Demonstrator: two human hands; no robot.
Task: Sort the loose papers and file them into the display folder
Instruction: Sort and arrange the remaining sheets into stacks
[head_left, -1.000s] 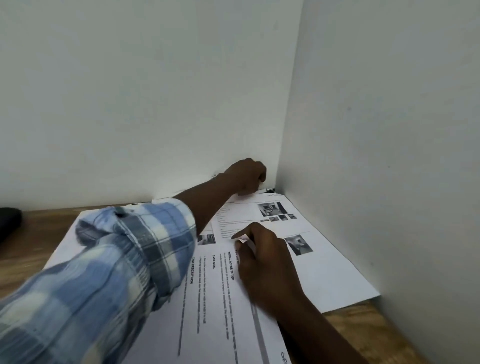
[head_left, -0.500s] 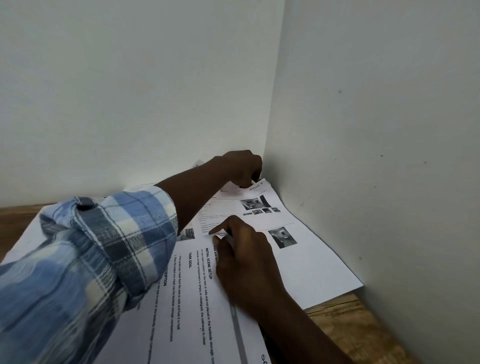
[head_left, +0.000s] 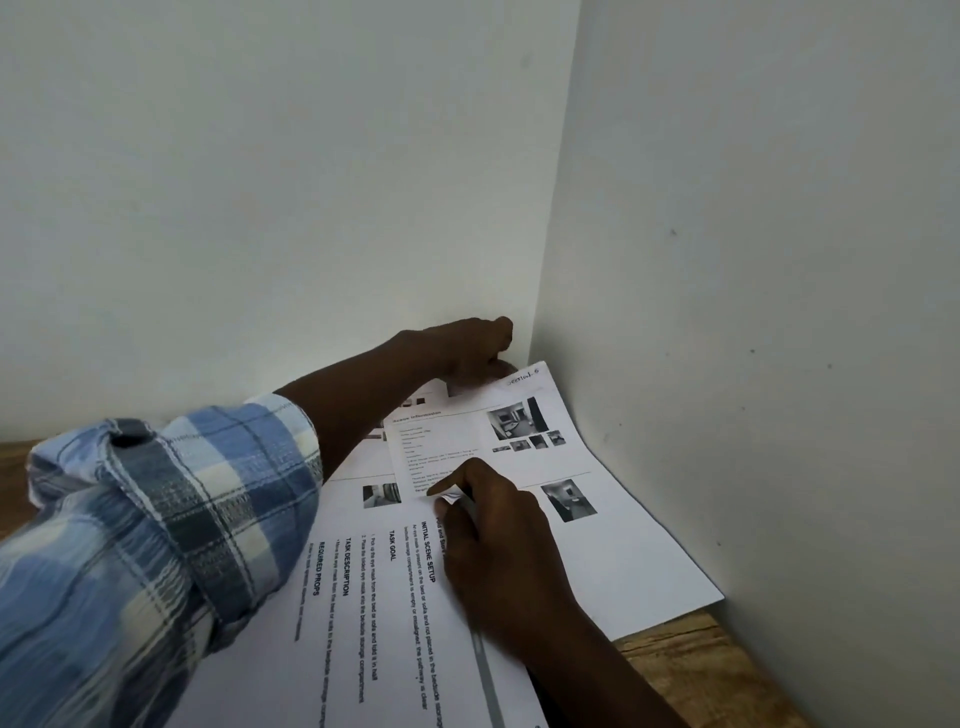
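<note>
White printed sheet (head_left: 618, 499) centre-right of frame, atop other papers (head_left: 363, 597) | left hand (head_left: 467, 353) grips its far edge | right hand (head_left: 498, 540) pinches its curled near corner | risk: uneven pulling could crease or tear it

On my feed the left sleeve (head_left: 171, 519) fills the lower left of the frame: woven plaid in blue, cream and dark grey, its cuff turned back in a thick roll with visible stitching and a dark spot near the upper edge

Office nook: wooden desk (head_left: 675, 656), printed papers (head_left: 628, 561)
</note>
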